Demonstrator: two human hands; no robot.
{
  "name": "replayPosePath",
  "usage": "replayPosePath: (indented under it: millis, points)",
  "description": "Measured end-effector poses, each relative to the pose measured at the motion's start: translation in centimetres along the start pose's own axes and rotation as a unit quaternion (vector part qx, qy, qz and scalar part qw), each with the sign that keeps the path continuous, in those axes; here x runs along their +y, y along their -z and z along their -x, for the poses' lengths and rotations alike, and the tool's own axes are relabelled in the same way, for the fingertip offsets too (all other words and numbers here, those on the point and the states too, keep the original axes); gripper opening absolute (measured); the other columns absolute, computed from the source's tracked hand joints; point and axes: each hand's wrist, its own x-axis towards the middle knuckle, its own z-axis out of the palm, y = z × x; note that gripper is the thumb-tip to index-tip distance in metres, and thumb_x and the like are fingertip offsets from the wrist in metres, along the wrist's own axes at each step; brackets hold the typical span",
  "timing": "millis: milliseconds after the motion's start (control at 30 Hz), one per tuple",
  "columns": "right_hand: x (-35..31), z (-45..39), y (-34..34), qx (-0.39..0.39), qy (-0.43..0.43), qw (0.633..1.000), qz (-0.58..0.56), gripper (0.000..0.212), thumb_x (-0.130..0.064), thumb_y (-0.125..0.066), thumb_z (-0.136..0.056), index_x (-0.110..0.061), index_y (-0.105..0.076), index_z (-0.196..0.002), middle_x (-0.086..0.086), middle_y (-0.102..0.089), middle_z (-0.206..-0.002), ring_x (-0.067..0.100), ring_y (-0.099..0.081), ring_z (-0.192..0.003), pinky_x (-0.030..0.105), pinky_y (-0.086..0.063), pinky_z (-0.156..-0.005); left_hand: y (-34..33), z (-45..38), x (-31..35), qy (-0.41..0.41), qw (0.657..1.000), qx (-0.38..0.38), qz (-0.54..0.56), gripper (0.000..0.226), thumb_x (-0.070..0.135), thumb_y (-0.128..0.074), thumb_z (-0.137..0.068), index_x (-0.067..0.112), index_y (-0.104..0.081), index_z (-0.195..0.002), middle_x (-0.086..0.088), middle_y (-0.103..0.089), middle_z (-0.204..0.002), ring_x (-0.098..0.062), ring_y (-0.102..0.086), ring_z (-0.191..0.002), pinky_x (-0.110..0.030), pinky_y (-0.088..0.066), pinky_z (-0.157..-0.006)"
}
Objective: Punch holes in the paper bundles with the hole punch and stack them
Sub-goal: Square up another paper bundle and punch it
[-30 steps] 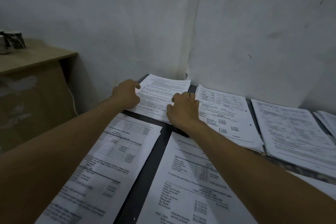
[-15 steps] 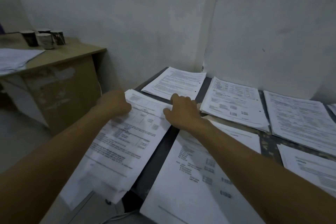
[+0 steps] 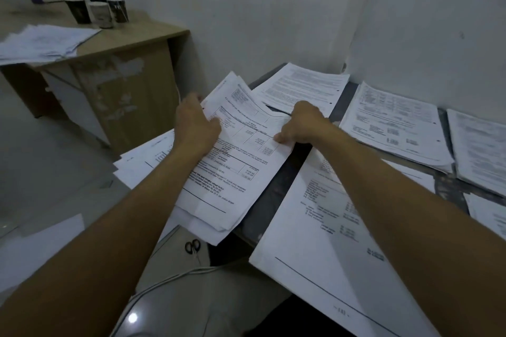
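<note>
A printed paper bundle is lifted off the dark table, tilted, its near end hanging past the table's left edge. My left hand grips its left side and my right hand grips its right edge. More paper stays underneath at the left. Other bundles lie on the table: one in the far corner, one beside it, one at the right edge and a large one in front. No hole punch is visible.
A wooden desk stands at the left with loose papers and several dark cups. Black-handled scissors and a white cable lie on the floor below. White walls close off the table's corner.
Both hands left the far corner bundle, came back to the near-left bundle, took hold of it and raised it off the table. The view swung left and down.
</note>
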Motion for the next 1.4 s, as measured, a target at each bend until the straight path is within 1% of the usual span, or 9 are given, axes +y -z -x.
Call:
replayPosePath:
  millis: [200, 400, 533, 700, 800, 933, 1067, 1233, 1400]
  points:
    - [-0.3, 0.0, 0.6, -0.018, -0.004, 0.998, -0.055, 0.061, -0.023, -0.088, -0.073, -0.005, -0.051, -0.119, 0.011, -0.061, -0.119, 0.03, -0.057, -0.114, 0.042, -0.05, -0.099, 0.1, -0.3, -0.6, 0.042, 0.998, 0.017, -0.031, 0.037, 0.024, -0.068, -0.085, 0.014, -0.057, -0.119, -0.006, -0.061, -0.117, -0.025, -0.056, -0.111, -0.044, -0.041, -0.106]
    - [-0.8, 0.7, -0.1, 0.031, 0.022, 0.995, -0.087, 0.066, -0.011, -0.08, -0.078, -0.007, -0.044, -0.134, 0.01, -0.055, -0.126, 0.028, -0.054, -0.114, 0.037, -0.051, -0.092, -0.1, -0.3, -0.5, 0.05, 0.998, 0.02, -0.015, 0.033, 0.02, -0.067, -0.088, 0.016, -0.056, -0.119, -0.006, -0.062, -0.123, -0.026, -0.055, -0.115, -0.028, -0.032, -0.09]
    - [-1.1, 1.6, -0.9, 0.088, -0.003, 0.98, -0.177, 0.062, -0.006, -0.074, -0.076, -0.011, -0.042, -0.129, 0.001, -0.052, -0.099, 0.023, -0.055, -0.094, 0.039, -0.055, -0.084, 0.0, -0.3, -0.5, 0.049, 0.998, 0.028, -0.006, 0.026, 0.016, -0.064, -0.09, 0.016, -0.056, -0.116, -0.005, -0.063, -0.124, -0.025, -0.055, -0.115, -0.027, -0.031, -0.089]
    - [-0.3, 2.8, -1.6, 0.058, -0.097, 0.867, -0.485, 0.056, 0.006, -0.084, -0.053, 0.001, -0.062, -0.105, 0.009, -0.069, -0.098, 0.028, -0.069, -0.089, 0.04, -0.061, -0.077, 0.1, -0.4, -0.8, 0.053, 0.998, 0.029, 0.026, 0.032, 0.019, -0.066, -0.091, 0.016, -0.054, -0.12, -0.005, -0.061, -0.129, -0.027, -0.056, -0.117, -0.032, -0.047, -0.094]
    - [-0.7, 4.0, -1.9, 0.021, -0.094, 0.826, -0.555, 0.063, 0.007, -0.087, -0.045, 0.001, -0.065, -0.104, 0.012, -0.073, -0.101, 0.033, -0.072, -0.088, 0.047, -0.061, -0.079, 0.2, -0.4, -0.8, 0.066, 0.996, 0.028, 0.056, 0.034, 0.023, -0.068, -0.091, 0.019, -0.052, -0.121, -0.005, -0.059, -0.131, -0.026, -0.059, -0.116, -0.037, -0.053, -0.096]
    - [-2.1, 6.0, -2.6, 0.017, -0.063, 0.823, -0.564, 0.035, 0.012, -0.079, -0.072, -0.012, -0.056, -0.082, 0.006, -0.068, -0.091, 0.029, -0.069, -0.093, 0.045, -0.059, -0.086, 1.0, 0.1, -0.2, 0.066, 0.991, 0.046, 0.106, 0.036, 0.026, -0.068, -0.093, 0.016, -0.052, -0.123, -0.005, -0.059, -0.131, -0.019, -0.061, -0.107, -0.032, -0.054, -0.091]
    - [-3.0, 7.1, -1.6, 0.053, -0.024, 0.819, -0.571, 0.032, 0.007, -0.078, -0.078, -0.015, -0.056, -0.086, 0.006, -0.069, -0.098, 0.025, -0.069, -0.089, 0.039, -0.061, -0.076, 2.6, 0.4, 0.1, 0.087, 0.976, 0.035, 0.196, 0.032, 0.028, -0.067, -0.093, 0.015, -0.054, -0.119, -0.001, -0.061, -0.123, -0.018, -0.064, -0.102, -0.036, -0.058, -0.089]
    - [-4.6, 8.4, 1.9, 0.113, 0.052, 0.831, -0.542, 0.024, 0.003, -0.077, -0.08, -0.017, -0.067, -0.089, 0.005, -0.073, -0.097, 0.024, -0.071, -0.091, 0.042, -0.06, -0.082, 6.9, -0.8, 1.7, 0.075, 0.947, 0.008, 0.313, 0.027, 0.026, -0.072, -0.089, 0.013, -0.059, -0.109, 0.002, -0.067, -0.102, -0.013, -0.068, -0.086, -0.027, -0.056, -0.066]
    - [-5.8, 10.1, 6.5, 0.153, 0.099, 0.823, -0.538, 0.023, -0.003, -0.078, -0.082, -0.02, -0.065, -0.088, -0.005, -0.07, -0.084, 0.014, -0.071, -0.077, 0.025, -0.059, -0.056, 11.5, -1.1, 4.2, -0.016, 0.927, -0.014, 0.374, 0.032, 0.022, -0.074, -0.089, 0.01, -0.064, -0.117, 0.002, -0.073, -0.103, -0.013, -0.074, -0.087, -0.029, -0.062, -0.073]
